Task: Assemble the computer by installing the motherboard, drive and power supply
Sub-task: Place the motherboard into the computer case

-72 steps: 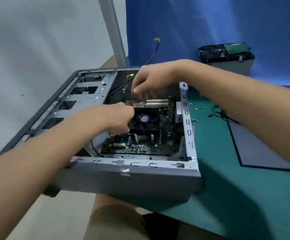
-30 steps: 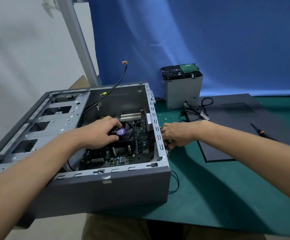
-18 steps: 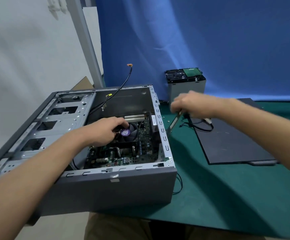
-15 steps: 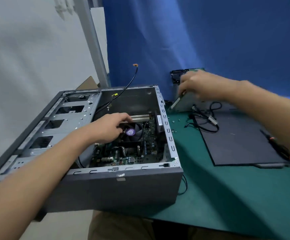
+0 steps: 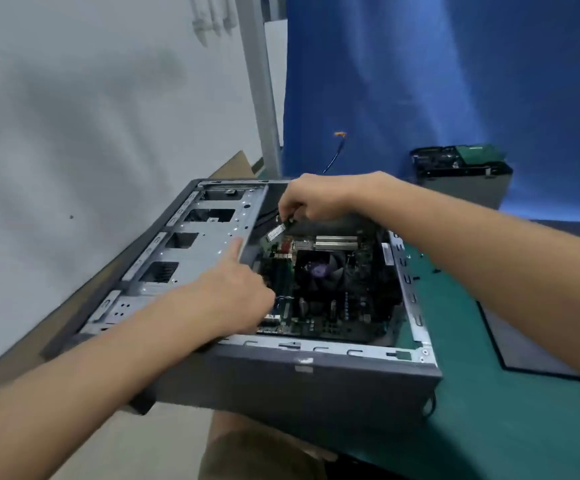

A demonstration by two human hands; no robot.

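Case (image 5: 295, 379) lies open side up on the table (image 5: 489, 427), near left corner past the edge. Inside, the motherboard (image 5: 333, 306) is flat on the right and the bay frame (image 5: 191, 258) on the left. The left hand (image 5: 233, 299) sits between them (forefinger on the frame). The right hand (image 5: 316, 199) pinches a small drive card (image 5: 276, 232) over the board's far left corner. The power supply (image 5: 461, 181) stands behind right, and the side panel (image 5: 524, 341) lies flat right of the case.
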